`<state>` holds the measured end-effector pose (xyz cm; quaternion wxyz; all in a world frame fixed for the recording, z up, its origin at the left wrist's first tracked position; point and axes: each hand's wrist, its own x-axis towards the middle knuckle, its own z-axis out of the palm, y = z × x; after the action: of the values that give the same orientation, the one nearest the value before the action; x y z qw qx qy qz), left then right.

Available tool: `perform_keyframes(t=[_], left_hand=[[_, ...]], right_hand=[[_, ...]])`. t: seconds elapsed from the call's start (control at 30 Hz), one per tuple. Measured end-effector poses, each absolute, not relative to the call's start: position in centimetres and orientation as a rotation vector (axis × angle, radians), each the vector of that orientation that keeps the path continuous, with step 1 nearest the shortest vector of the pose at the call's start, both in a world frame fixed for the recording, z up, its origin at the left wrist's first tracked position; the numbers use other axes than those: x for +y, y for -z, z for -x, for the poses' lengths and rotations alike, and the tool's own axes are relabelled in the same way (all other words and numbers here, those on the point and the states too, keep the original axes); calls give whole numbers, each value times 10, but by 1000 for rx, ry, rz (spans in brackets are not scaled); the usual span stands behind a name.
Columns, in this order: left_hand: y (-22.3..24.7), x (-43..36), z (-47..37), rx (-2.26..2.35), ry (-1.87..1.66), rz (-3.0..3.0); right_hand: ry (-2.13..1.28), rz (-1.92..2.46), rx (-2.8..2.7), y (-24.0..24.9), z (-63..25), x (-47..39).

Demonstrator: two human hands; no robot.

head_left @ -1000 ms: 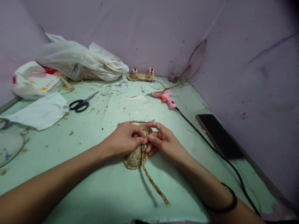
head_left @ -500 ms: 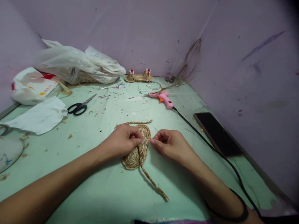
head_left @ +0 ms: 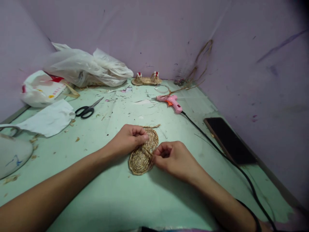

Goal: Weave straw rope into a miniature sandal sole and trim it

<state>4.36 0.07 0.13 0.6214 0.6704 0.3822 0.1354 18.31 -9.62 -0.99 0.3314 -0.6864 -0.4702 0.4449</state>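
A coiled straw sole-shaped piece [head_left: 139, 162], narrow in the middle, lies flat on the pale green table. Its left edge is covered by my left hand [head_left: 131, 138], whose thumb and fingers are pinched together over the upper part; what they grip is hidden. Across the narrow middle runs a twisted straw cord [head_left: 147, 150]. My right hand [head_left: 172, 159], at the right edge of the piece, is closed on this cord, and the cord's free end is out of sight behind it. Another cord end [head_left: 155, 125] shows beyond the piece's top.
Black-handled scissors [head_left: 88, 110] and a white sheet [head_left: 51, 119] lie left. A pink glue gun [head_left: 174, 103] trails a black cable [head_left: 212, 141] past a phone [head_left: 229, 140]. Plastic bags [head_left: 89, 66] and a finished straw piece with beads [head_left: 146, 80] sit at the back wall.
My right hand has moved down and taken hold of the straw cord, which hung toward me and now crosses to the right. My left hand is slightly higher on the piece. The view has shifted slightly.
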Motion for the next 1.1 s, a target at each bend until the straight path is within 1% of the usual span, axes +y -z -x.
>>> perform_keyframes(t=[0.1, 0.2, 0.37, 0.6, 0.73, 0.8, 0.87, 0.93, 1.0, 1.07, 1.1], left_hand=[[-1, 3, -43, 866, -355, -1321], [-1, 4, -43, 860, -429, -1233], [-4, 3, -45, 883, -480, -1168], [-1, 3, -45, 856, -489, -1109], [-5, 5, -45, 964, -529, -1133], [-8, 9, -44, 1075, -597, -1106], [-11, 14, -41, 1175, -735, -1057], [-15, 18, -37, 1253, -955, -1080], [-21, 17, -34, 1267, -1165, -1243], [-28, 10, -34, 1202, -1189, -1454], [-30, 5, -36, 1143, -1118, -1527]], right_hand=[[-1423, 1604, -875, 6, -190, -90], [-1502, 1405, -691, 3, -193, -86], [-1509, 1278, -680, 4, -192, -87], [-1428, 1260, -672, 7, -191, -87], [-1361, 1248, -705, 9, -190, -87], [-1355, 1224, -681, 10, -190, -87], [-1358, 1213, -630, 10, -190, -86], [-1355, 1219, -576, 9, -190, -85], [-1353, 1230, -541, 7, -190, -85], [-1361, 1230, -536, 6, -189, -85], [-1370, 1225, -539, 6, -188, -86]])
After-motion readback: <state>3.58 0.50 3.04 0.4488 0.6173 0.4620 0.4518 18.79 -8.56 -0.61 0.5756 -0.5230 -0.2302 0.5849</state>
